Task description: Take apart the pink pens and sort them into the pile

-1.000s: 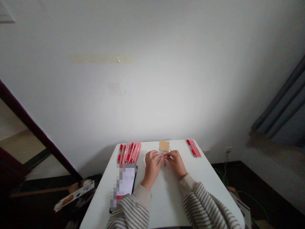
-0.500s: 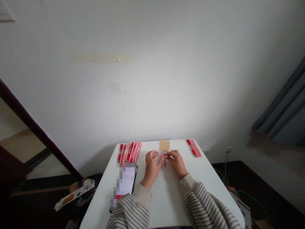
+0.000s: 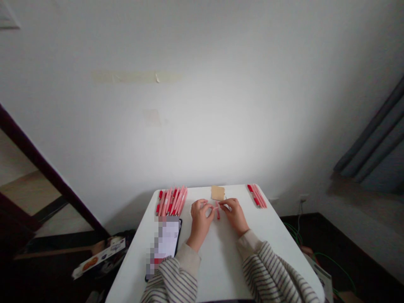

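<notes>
My left hand [image 3: 200, 221] and my right hand [image 3: 235, 216] face each other over the far middle of the white table [image 3: 217, 269]. On each, thumb and index finger are closed in a pinch, the fingertips a small gap apart. Whatever small pieces they hold are too tiny to make out. Just below and between the fingertips lies a short pink and red piece [image 3: 218, 213] that looks like part of a pen. Behind the hands is a tan square pad [image 3: 217, 193]. Several pink and red pens [image 3: 171, 201] lie side by side left of my left hand.
A smaller group of pink and red pens [image 3: 257, 196] lies at the table's far right corner. A phone [image 3: 168, 240], partly blurred out, rests beside my left forearm. The wall [image 3: 202, 126] stands right behind the table. Green cables [image 3: 295, 233] run along the floor at right.
My fingertips, close together before, have drawn slightly apart, the left hand shifting a little to the left. The pink and red piece between them shows more clearly.
</notes>
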`<state>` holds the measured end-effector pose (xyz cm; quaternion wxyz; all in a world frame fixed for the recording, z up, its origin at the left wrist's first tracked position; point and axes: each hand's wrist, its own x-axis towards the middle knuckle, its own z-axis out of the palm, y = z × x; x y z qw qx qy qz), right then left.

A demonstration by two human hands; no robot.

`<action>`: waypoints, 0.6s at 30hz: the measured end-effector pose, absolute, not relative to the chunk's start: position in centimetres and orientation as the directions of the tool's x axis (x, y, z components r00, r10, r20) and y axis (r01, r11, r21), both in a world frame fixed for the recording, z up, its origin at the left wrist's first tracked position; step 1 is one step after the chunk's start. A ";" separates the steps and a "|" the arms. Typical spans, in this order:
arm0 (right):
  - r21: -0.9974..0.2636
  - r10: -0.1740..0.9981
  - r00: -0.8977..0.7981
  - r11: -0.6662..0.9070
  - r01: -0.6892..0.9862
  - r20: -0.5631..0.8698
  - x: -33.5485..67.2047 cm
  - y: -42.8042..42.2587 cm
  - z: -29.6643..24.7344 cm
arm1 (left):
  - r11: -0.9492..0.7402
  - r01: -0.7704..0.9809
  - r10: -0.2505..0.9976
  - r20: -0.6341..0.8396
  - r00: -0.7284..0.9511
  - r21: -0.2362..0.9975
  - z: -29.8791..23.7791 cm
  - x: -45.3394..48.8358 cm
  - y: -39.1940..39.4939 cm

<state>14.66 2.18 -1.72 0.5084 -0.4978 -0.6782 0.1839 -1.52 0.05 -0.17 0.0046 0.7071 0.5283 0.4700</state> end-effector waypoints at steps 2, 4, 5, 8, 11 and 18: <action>-0.705 0.850 0.006 0.434 0.561 0.528 14.8 2.2 -1.8 | -0.423 0.751 0.748 0.663 -0.028 0.508 -0.1 -1.6 0.0; -0.656 0.844 -0.004 0.420 0.627 0.536 14.9 2.1 -1.9 | -0.391 0.762 0.749 0.660 -0.063 0.516 -0.1 -1.7 0.1; -0.635 0.844 -0.013 0.414 0.652 0.537 14.9 2.1 -1.9 | -0.375 0.768 0.748 0.658 -0.080 0.520 -0.1 -1.7 0.1; -0.576 0.841 -0.055 0.415 0.705 0.539 14.8 1.8 -1.9 | -0.341 0.780 0.738 0.664 -0.124 0.524 -0.2 -1.8 0.3; -0.524 0.837 -0.106 0.429 0.736 0.537 14.7 1.6 -1.7 | -0.328 0.784 0.723 0.674 -0.151 0.527 -0.4 -1.9 0.5; -0.468 0.839 -0.165 0.440 0.767 0.518 14.4 1.2 -1.3 | -0.308 0.782 0.743 0.650 -0.159 0.543 -0.5 -1.9 0.6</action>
